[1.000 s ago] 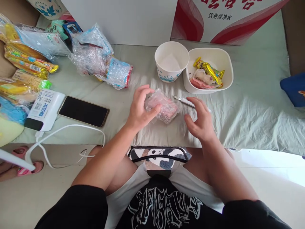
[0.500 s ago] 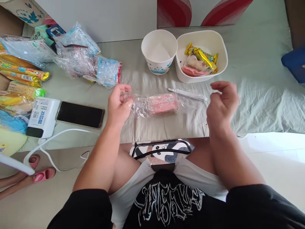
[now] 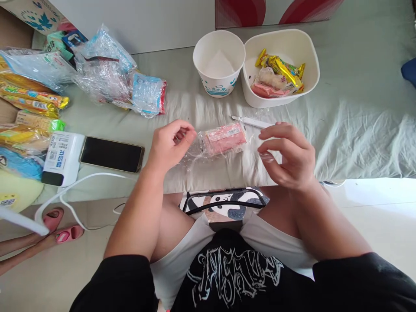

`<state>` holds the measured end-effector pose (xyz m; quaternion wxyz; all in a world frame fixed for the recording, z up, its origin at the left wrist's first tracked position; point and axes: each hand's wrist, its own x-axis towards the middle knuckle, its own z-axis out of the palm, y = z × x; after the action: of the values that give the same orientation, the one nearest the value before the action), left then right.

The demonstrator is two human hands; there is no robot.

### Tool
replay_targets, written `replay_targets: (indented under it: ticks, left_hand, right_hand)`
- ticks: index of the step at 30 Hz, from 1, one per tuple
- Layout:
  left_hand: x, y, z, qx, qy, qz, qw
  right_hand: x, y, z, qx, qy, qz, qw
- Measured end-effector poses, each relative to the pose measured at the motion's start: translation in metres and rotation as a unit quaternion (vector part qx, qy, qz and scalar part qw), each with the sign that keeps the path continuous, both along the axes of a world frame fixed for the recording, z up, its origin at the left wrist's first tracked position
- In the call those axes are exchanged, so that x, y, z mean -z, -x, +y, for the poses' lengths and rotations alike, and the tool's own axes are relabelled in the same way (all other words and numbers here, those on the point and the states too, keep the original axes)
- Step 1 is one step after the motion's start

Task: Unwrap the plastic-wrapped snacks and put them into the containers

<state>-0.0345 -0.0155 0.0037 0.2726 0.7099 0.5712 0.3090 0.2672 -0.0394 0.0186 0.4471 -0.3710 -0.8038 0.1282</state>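
A pink snack packet (image 3: 225, 138) in clear plastic film lies on the cloth between my hands. My left hand (image 3: 170, 143) is curled at its left, thumb and fingertips closed over the loose film; what is in them I cannot make out. At the packet's right my right hand (image 3: 289, 156) hovers with its fingers apart, thumb and index near each other. A slim white knife (image 3: 251, 121) with a thin blade lies just behind the packet, its right end hidden by my right hand.
Behind stand a white paper tub (image 3: 219, 84) and a white plastic bin (image 3: 282, 103) holding wrapped snacks. To the left lie a phone (image 3: 112, 155), a white device (image 3: 61, 156) with a cable, crumpled plastic bags (image 3: 104, 73) and several snack packs. Another person's feet in pink slippers (image 3: 69, 234) show at lower left.
My right hand has moved left towards the packet and its fingers have spread. My left hand has shifted slightly right. The view has tilted a little, and the packet appears slightly turned.
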Motion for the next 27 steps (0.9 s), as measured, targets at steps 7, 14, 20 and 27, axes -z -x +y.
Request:
replay_targets:
  ticks: [7,14,20,27]
  left_hand:
    - [-0.002,0.006,-0.001,0.1,-0.018,0.079,0.992]
    - [0.001,0.008,-0.005,0.116,-0.015,0.103,0.988]
    - [-0.007,0.005,-0.005,0.052,-0.008,0.046,0.998]
    - [-0.004,-0.009,-0.002,-0.049,0.166,-0.145,0.974]
  right_hand:
    - [-0.01,-0.008,-0.001,-0.229,0.224,-0.08,0.944]
    - [0.003,0.001,0.001,0.003,0.306,-0.254,0.917]
    - [0.011,0.004,0.002,0.146,0.217,-0.166,0.951]
    - [0.022,0.028,-0.003,0.052,0.067,-0.17,0.982]
